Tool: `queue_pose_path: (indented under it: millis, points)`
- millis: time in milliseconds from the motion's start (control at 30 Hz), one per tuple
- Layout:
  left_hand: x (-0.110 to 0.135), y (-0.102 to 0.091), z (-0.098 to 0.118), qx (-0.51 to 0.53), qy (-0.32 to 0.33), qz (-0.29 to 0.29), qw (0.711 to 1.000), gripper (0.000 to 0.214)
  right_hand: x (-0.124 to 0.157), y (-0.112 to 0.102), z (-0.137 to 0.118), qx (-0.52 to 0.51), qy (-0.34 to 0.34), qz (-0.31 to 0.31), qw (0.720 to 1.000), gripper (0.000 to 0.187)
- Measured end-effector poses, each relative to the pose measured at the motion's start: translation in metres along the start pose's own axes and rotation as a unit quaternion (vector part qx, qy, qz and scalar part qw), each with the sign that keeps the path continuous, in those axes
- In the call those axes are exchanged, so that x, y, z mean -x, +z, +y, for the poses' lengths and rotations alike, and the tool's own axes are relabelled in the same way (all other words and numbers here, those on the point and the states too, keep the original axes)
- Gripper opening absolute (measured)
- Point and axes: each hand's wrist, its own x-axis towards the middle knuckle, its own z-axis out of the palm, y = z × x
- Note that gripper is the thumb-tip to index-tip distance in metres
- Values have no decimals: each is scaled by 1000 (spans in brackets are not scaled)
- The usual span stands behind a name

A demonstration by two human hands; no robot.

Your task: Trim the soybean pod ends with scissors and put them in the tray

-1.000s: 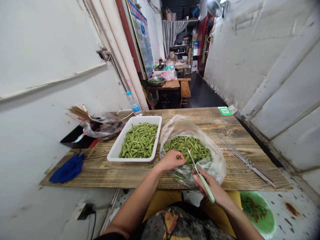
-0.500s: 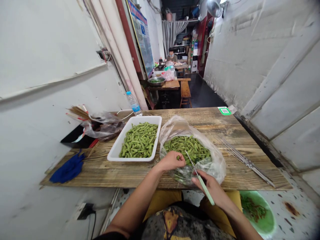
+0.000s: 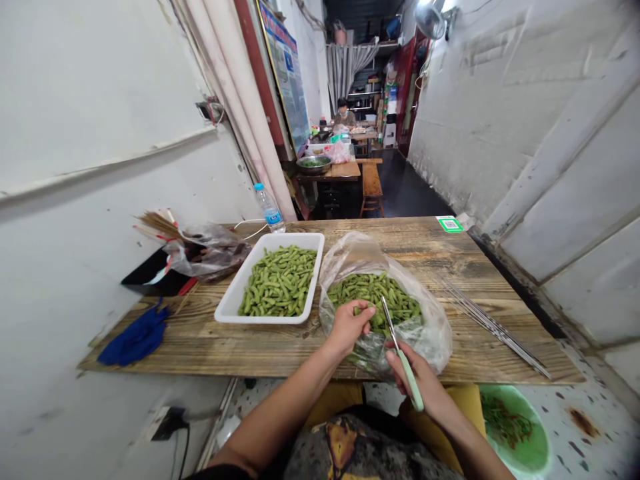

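My left hand (image 3: 350, 325) is over the near part of a clear plastic bag (image 3: 436, 327), its thumb and fingers pinched on a green soybean pod (image 3: 357, 310). My right hand (image 3: 417, 375) grips scissors (image 3: 411, 380) with a pale green handle; part of the handle is hidden by the fingers. The metal blades point up and away, just right of my left fingertips. Inside the open bag lies a heap of soybean pods (image 3: 395, 293). To the left, a white plastic tray (image 3: 227, 312) holds many more pods.
On the wooden table (image 3: 280, 353) are metal skewers (image 3: 500, 330) at right, a blue cloth (image 3: 135, 337) at left, a black box (image 3: 155, 273) and a water bottle (image 3: 273, 215). A green basin (image 3: 537, 427) stands on the floor. A person (image 3: 344, 115) sits far back.
My left hand has shifted slightly right and away from me. The scissors have turned more upright, their tip moving right. The tray and bag stay in place.
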Motion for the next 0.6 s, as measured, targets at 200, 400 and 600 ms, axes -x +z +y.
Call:
queue_pose_path:
  millis: [200, 400, 600]
  points:
    - [3, -3, 6, -54, -34, -61, 996, 38, 2, -10, -12, 105, -61, -9, 993, 42]
    - [6, -10, 9, -138, -31, -111, 984, 31, 1, -15, -9, 168, -78, 5, 983, 38]
    - [-13, -21, 20, -103, -46, -100, 989, 24, -1, -12, 3, 12, 24, 10, 1000, 41]
